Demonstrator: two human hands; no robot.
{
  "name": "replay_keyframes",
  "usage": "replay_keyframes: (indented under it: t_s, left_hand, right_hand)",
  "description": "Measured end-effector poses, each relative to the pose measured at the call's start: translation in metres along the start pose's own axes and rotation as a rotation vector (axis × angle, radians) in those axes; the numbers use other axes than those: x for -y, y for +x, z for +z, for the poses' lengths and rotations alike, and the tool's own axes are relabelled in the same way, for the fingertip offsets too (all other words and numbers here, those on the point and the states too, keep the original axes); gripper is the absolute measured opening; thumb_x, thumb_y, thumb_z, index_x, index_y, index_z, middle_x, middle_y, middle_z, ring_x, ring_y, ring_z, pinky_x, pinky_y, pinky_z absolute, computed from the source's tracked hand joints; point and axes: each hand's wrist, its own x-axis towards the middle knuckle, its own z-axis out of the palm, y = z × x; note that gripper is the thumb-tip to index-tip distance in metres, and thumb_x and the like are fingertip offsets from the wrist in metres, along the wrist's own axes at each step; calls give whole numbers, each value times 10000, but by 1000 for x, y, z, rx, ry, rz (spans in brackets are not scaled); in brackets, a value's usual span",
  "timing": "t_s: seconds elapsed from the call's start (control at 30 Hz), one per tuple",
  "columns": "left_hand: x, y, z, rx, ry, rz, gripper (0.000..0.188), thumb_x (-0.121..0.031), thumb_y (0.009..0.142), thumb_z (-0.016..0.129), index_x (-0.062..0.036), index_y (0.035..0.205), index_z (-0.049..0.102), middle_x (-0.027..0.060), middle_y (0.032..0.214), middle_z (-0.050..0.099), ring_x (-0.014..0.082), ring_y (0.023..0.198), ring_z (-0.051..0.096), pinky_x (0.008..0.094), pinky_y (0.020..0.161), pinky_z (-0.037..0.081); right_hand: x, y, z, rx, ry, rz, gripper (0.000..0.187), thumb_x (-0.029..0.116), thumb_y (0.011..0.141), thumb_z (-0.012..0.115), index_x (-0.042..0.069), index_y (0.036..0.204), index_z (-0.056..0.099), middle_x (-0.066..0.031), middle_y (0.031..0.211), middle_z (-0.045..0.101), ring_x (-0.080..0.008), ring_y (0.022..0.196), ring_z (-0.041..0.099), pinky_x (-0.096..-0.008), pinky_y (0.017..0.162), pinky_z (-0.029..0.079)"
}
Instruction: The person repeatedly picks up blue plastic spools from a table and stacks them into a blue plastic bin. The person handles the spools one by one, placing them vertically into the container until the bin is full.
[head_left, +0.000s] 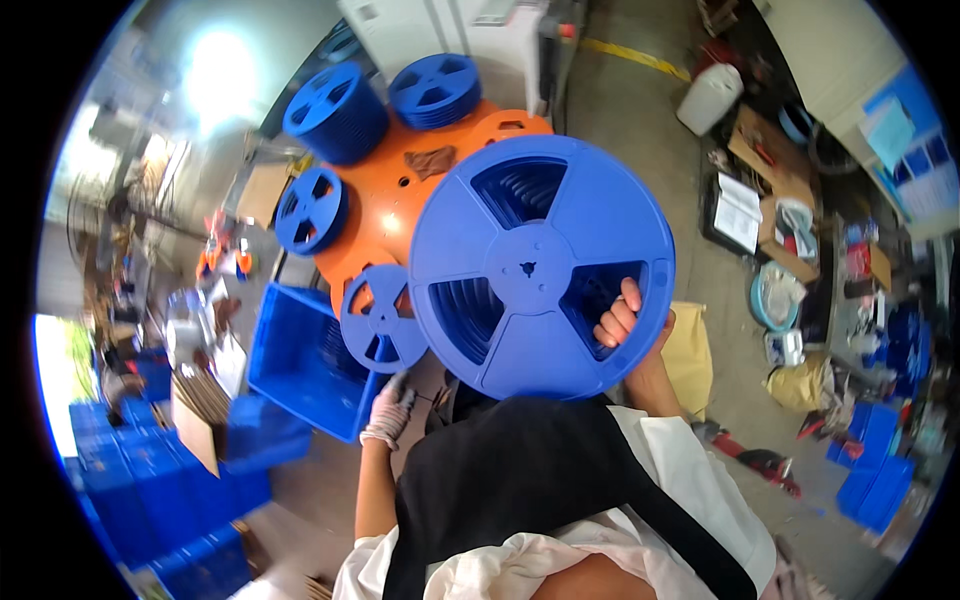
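A thick stack of large blue plastic reels (535, 340) stands right in front of my body, their cut-outs lined up. My bare right hand (622, 318) reaches through the right-hand cut-out, its fingers curled over the rim of the stack. To the left, a single blue reel (384, 318) overlaps the edge of the orange table (385, 215). My left hand (390, 408), in a pale glove with grey fingertips, pinches this reel's lower edge. A blue bin (300, 350) with reels inside sits just left of that hand.
On the orange table are two stacks of blue reels (340, 115) (436, 92), another blue reel (311, 210) and a brown cloth (430, 161). Blue crates (150, 480) are piled at the lower left. A white jug (710, 98) and cardboard boxes (770, 150) stand on the right.
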Motion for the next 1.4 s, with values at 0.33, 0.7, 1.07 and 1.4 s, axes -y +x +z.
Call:
replay_keyframes:
  t_s: [0.33, 0.7, 1.07, 1.4]
  left_hand:
    - [69, -15, -19, -243, -565, -76, 391, -88, 978, 527, -6, 1357, 470, 90, 1320, 562, 182, 1215, 522, 286, 1040, 396]
    - [319, 34, 2, -116, -692, -554, 527, -337, 932, 599, -77, 1375, 482, 76, 1157, 630, 162, 910, 569, 292, 816, 468]
    - [300, 181, 34, -285, -1602, -1024, 514, -252, 907, 624, -99, 1362, 441, 143, 1320, 499, 331, 1197, 508, 504, 939, 470]
    - [320, 222, -24, -281, -1603, -722, 491, -271, 918, 613, -116, 1357, 458, 95, 1305, 512, 275, 1178, 502, 472, 1002, 392]
  right_hand:
    - [-113, 90, 9, 49, 27, 369, 366, 403, 900, 614, 104, 992, 423, -14, 675, 448, -156, 637, 434, -359, 717, 425]
    - [-224, 120, 27, -407, -296, 390, 410, 443, 858, 608, 121, 983, 388, 18, 670, 327, -146, 621, 323, -340, 640, 322]
    - [-300, 77, 62, -907, -623, 242, 470, 481, 805, 631, 111, 1000, 415, -4, 678, 349, -178, 663, 368, -371, 658, 358]
    - [-323, 87, 62, -695, -547, 280, 496, 522, 812, 643, 124, 973, 394, 9, 645, 340, -160, 624, 376, -342, 623, 353]
